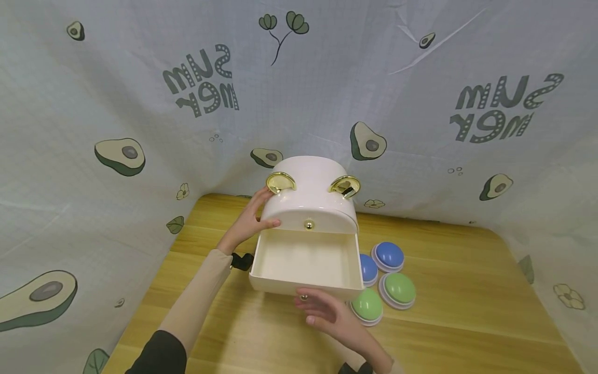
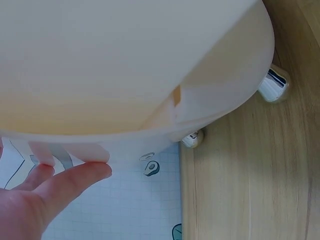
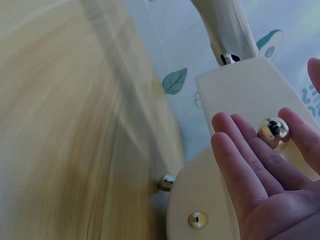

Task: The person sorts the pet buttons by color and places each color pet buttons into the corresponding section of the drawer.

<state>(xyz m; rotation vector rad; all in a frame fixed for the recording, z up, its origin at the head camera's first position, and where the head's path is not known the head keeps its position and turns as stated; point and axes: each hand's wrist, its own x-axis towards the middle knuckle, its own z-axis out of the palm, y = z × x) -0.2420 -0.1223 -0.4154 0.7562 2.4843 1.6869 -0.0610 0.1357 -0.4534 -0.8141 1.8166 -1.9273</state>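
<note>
A glossy white storage box [image 1: 310, 179] with two gold ear-shaped pieces stands on the table. Its drawer [image 1: 306, 257] is pulled out, with a bare interior. My left hand [image 1: 247, 221] rests against the box's left side, thumb at the front; in the left wrist view its fingers [image 2: 75, 182] touch the white wall. At the drawer's front is my right hand [image 1: 331, 317], fingers extended beside the gold knob [image 3: 274, 132]. The index and middle fingers appear close to or touching that knob, without curling round it. Another gold knob [image 3: 198, 220] shows on the body below.
Right of the box sit two blue domed buttons [image 1: 390, 255] and two green domed buttons [image 1: 399, 288] on white bases. The wooden table [image 1: 467, 291] meets a printed avocado cloth [image 1: 420, 104] at the back and sides. Small gold feet [image 3: 166, 182] support the box.
</note>
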